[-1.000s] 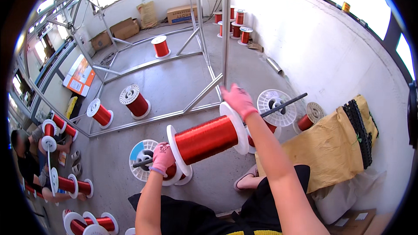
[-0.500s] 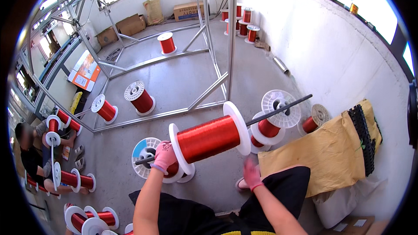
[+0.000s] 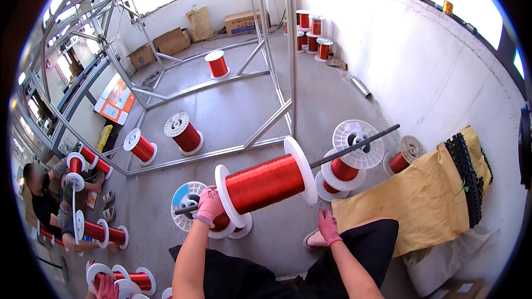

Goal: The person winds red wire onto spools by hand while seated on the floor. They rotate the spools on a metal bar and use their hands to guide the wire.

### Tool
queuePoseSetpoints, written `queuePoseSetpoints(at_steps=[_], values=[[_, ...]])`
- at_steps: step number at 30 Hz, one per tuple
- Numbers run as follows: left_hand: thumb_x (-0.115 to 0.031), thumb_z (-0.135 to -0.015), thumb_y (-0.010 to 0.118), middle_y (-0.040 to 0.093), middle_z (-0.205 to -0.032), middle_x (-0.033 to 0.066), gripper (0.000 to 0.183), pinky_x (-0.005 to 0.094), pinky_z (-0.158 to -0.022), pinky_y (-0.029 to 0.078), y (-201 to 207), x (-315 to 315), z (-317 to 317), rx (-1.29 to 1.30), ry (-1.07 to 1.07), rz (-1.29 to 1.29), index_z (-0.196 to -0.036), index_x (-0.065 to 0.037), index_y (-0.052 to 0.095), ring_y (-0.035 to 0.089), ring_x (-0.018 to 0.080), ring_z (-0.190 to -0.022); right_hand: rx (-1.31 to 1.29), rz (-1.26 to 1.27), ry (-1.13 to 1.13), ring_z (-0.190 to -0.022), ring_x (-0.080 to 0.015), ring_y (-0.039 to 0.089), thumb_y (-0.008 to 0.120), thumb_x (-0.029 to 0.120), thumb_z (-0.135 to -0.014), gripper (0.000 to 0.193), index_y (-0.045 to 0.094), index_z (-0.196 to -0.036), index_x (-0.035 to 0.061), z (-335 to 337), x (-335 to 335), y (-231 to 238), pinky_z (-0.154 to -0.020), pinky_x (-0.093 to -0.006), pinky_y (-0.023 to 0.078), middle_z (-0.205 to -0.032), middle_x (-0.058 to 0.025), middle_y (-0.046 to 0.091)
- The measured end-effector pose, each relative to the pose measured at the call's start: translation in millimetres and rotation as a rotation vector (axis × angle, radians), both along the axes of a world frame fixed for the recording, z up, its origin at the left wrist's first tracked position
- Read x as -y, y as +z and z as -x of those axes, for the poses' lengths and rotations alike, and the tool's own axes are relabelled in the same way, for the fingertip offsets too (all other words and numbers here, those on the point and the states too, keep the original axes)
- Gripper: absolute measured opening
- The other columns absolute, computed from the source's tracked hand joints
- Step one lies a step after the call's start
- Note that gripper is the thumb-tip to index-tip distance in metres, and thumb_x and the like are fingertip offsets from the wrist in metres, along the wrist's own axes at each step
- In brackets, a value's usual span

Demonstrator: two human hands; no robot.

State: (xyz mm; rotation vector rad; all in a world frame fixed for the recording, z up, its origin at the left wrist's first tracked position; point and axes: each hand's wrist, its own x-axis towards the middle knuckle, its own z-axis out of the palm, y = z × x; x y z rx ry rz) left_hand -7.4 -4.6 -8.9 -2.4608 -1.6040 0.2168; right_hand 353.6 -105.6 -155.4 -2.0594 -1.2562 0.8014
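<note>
Pink-gloved L hand (image 3: 209, 206) clamped on rod (image 3: 354, 147) w/ copper spool (image 3: 266, 182); R hand (image 3: 328, 227) loose, empty.

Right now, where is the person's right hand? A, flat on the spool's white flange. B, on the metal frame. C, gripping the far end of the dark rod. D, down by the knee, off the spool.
D: the right hand hangs low beside the knee, clear of the red wire spool, while the left hand alone grips the near end of the dark rod.
</note>
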Motion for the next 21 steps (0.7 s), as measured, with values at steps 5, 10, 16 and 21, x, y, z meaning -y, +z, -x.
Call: queuePoseSetpoints(at_steps=[5,10,16,21], values=[[-0.025,-0.074,0.054,0.066,-0.082,0.0089,0.020,0.0342,-0.069,0.049,-2.9,-2.2,0.9,0.029,0.060,0.037,-0.079,-0.010,0.067,0.062,0.0231,-0.081,-0.101,0.074,-0.101,-0.092,-0.0368,0.056,0.043,0.034,-0.088,0.034,0.053,-0.097,0.0029,-3.8,-4.3,-4.0,-0.079,-0.0408,0.043,-0.093,-0.0214,0.059],[-0.025,-0.073,0.055,0.065,-0.082,0.0093,0.020,0.0341,-0.071,0.048,-6.6,-3.6,0.3,0.082,0.114,0.079,-0.080,-0.010,0.067,0.062,0.0235,-0.081,-0.333,-0.471,-0.160,-0.093,-0.0317,0.057,0.041,0.032,-0.091,0.037,0.052,-0.107,0.0013,-5.6,-50.4,97.0,-0.078,-0.0374,0.043,-0.097,-0.0172,0.060],[-0.023,-0.073,0.053,0.066,-0.083,0.0090,0.020,0.0323,-0.074,0.047,2.1,-0.1,-4.4,0.027,0.128,0.100,-0.080,-0.010,0.067,0.061,0.0222,-0.084,0.046,-0.367,0.194,-0.100,-0.0304,0.056,0.045,0.036,-0.087,0.046,0.050,-0.111,-0.0025,35.6,-179.4,248.8,-0.082,-0.0394,0.043,-0.104,-0.0206,0.059],[-0.023,-0.075,0.051,0.067,-0.081,0.0083,0.021,0.0299,-0.081,0.044,13.2,0.2,-7.3,-0.002,0.092,0.125,-0.078,-0.011,0.068,0.062,0.0200,-0.085,0.512,0.291,0.475,-0.108,-0.0343,0.051,0.047,0.041,-0.081,0.050,0.057,-0.110,0.0006,80.2,-226.4,248.4,-0.092,-0.0393,0.040,-0.113,-0.0217,0.055]])
